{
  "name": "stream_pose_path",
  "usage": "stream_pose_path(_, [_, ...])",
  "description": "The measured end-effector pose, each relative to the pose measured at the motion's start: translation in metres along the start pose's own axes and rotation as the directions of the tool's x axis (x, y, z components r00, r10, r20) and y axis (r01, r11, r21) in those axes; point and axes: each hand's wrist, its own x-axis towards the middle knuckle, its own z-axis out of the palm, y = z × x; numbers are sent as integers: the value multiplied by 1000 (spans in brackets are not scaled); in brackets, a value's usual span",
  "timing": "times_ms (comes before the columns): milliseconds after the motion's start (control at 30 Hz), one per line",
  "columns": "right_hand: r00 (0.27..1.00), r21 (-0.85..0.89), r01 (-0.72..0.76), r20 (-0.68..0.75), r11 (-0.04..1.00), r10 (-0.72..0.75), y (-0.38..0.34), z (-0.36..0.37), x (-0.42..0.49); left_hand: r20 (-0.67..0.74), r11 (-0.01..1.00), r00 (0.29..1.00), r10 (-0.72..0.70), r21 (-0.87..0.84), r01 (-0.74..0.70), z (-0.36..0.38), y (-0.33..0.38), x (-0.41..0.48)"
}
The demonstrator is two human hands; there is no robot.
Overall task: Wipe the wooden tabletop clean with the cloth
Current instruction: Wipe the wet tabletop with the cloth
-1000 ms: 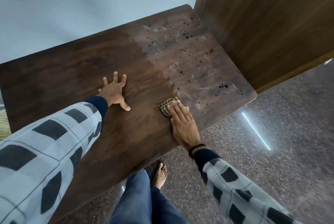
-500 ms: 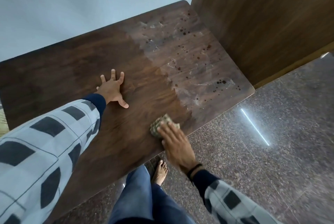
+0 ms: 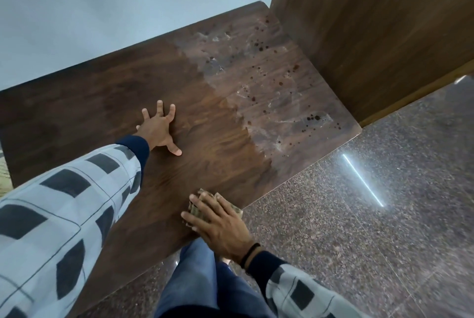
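Flat right hand presses the checked cloth at the wooden bench's 6 o'clock edge, risking slipping off; left hand braces, fingers spread.

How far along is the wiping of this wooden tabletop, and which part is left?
Done: the left and middle of the tabletop look dark and free of marks. In hand: the right hand presses the cloth flat at the near edge, while the left hand rests open on the wood. Left: the pale, smeared patch with dark spots at the right end, beside the wooden panel.
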Motion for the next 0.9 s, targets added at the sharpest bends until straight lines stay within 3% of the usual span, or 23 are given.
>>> stream_pose_path(67, [990, -54, 127, 66, 990, -123, 32, -11, 2, -13, 1000, 1000, 6, -17, -7, 0, -1, 0])
stream_pose_path(133, [992, -104, 93, 94, 990, -83, 77, -31, 10, -19, 1000, 1000, 10, -25, -10, 0, -1, 0])
stream_pose_path(233, [979, -137, -183, 68, 974, 194, 134, -57, 18, -21, 1000, 1000, 10, -22, -10, 1, -1, 1])
stream_pose_path(333, [842, 10, -537, -45, 843, 537, 142, -65, 31, -26, 1000, 1000, 13, -23, -14, 3, -3, 4])
stream_pose_path(400, [790, 45, -604, -96, 796, 605, 117, -57, 39, -27, 1000, 999, 17, -18, -17, 4, -4, 5])
stream_pose_path(467, [890, 12, -446, -104, 895, 445, 85, -37, 33, -24, 1000, 1000, 16, -16, -16, 5, -5, 6])
stream_pose_path(533, [992, -47, -122, -40, 991, 120, 77, -25, 17, -22, 1000, 1000, 9, -17, -10, 5, -5, 7])
stream_pose_path(600, [991, -91, 109, 83, 990, -102, 111, -39, 17, -28, 1000, 1000, 5, -23, -5, 5, -4, 8])
stream_pose_path(667, [983, -149, 108, 166, 983, -83, 149, -61, 34, -33, 1000, 999, 2, -26, -3, 4, -3, 8])
stream_pose_path(733, [983, -127, -117, 125, 985, 132, 172, -79, 53, -29, 1000, 1000, 4, -28, -5, 4, -3, 7])
stream_pose_path(800, [936, -59, -349, 28, 935, 351, 166, -83, 64, -29, 1000, 1000, 5, -26, -6, 5, -4, 6])
stream_pose_path(833, [931, -42, -364, -2, 930, 364, 156, -77, 63, -22, 1000, 1000, 7, -25, -7, 5, -4, 6])
stream_pose_path(900, [991, -84, -135, -3, 987, 135, 136, -59, 47, -20, 999, 1000, 8, -33, -9, 6, -4, 6])
